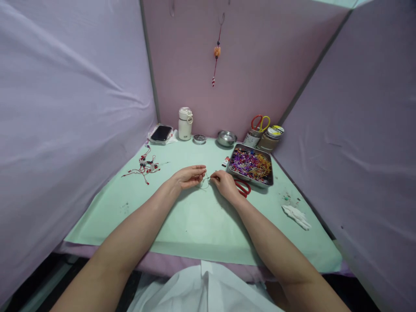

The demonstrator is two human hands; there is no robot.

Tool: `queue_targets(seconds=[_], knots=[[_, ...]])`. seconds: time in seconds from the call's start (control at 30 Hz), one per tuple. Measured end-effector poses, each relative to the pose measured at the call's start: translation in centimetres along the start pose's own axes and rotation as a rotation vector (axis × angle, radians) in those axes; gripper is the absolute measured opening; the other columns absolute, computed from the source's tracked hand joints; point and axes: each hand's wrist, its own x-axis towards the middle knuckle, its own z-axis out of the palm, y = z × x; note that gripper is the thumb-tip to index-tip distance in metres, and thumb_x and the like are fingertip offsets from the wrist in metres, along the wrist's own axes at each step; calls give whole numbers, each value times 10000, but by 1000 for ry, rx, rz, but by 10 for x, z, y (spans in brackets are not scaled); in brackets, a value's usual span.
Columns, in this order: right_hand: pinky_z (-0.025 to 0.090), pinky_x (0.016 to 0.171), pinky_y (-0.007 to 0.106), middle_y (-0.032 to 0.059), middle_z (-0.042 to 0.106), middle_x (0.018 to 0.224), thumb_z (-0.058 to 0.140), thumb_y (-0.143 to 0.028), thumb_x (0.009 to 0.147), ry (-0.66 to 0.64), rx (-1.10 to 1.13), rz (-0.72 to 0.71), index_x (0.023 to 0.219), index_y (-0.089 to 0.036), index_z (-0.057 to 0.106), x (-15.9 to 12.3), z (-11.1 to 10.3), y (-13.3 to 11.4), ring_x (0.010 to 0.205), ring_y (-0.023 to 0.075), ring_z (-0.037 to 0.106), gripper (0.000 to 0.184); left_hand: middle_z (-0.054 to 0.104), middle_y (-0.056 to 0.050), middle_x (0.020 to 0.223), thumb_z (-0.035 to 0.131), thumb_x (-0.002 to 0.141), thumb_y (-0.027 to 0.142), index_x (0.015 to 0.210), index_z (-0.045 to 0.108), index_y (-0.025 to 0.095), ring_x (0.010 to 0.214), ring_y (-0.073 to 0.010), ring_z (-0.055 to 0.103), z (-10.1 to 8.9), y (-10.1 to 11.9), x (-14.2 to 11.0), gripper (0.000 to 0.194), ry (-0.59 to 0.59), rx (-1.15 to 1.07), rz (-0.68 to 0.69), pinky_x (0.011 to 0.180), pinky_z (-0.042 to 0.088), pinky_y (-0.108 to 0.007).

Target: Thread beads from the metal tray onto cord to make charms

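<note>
Over the middle of the pale green tabletop, my left hand is closed in a pinch on a thin cord. The cord runs in a loose loop between both hands. Just to the right, my right hand pinches the same cord, its fingertips a short gap from the left ones. Any small bead or knot at the fingertips is too small to make out. Red-handled scissors lie beside my right wrist, their blades hidden behind it.
A metal tray of beads and cords stands right, near a lighter. Behind are a steel bowl, white bottle, phone and jars. Beaded red cords lie left, a white cloth right.
</note>
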Motion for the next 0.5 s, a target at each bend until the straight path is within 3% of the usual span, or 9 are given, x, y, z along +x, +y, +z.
queue_targets(seconds=[0.27,0.5], knots=[[382,751,288,65,591,793,583,-168,797,-107,-274,-2,722,-180,635,-4,11,2,784,181,535,92,608,-31,754,612,741,-20,845,616,131,643,-58,581,-5,0,2,183,8,-29,4,543,474,-132],[372,652,262,27,592,754,470,-130,801,-128,-145,75,780,-182,557,-5,6,-6,688,151,512,104,598,-29,692,617,742,-24,854,626,111,606,-63,574,-4,1,2,176,14,-60,-21,533,463,-138]])
